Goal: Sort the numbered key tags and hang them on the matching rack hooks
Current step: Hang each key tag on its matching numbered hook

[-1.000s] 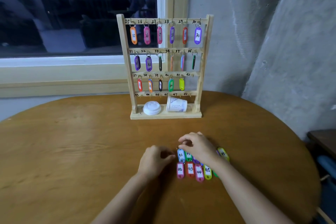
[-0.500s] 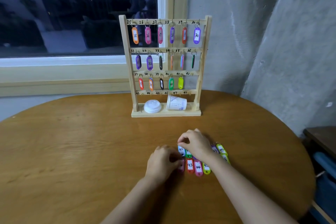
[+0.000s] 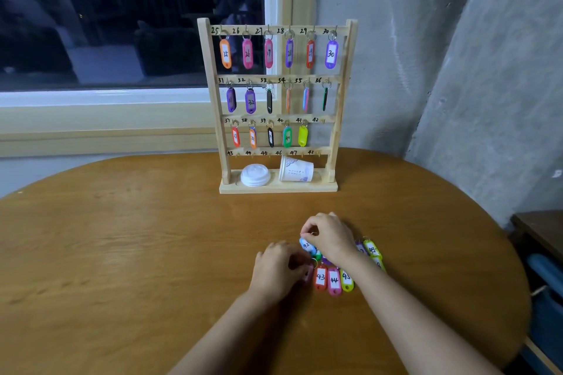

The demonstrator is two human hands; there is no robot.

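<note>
While right hand (image 3: 332, 237) pinches blue tag (image 3: 306, 245) | reads "42", seemingly

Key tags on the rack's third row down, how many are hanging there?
5, left to right: red tag under 37, orange tag under 38, black tag under 39, green tag under 40, yellow tag under 41. Hook 42 is bare; none looks hidden.

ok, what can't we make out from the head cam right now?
All head view.
- Purple tag and green tag under the right hand: mostly covered, numbers hidden.
- Pink tag by the left hand: fingers cover its number; grip unclear.
- Edge-on tags on hooks 33 to 36 of the rack: labels turned away.
- Cup print: too small.
</note>
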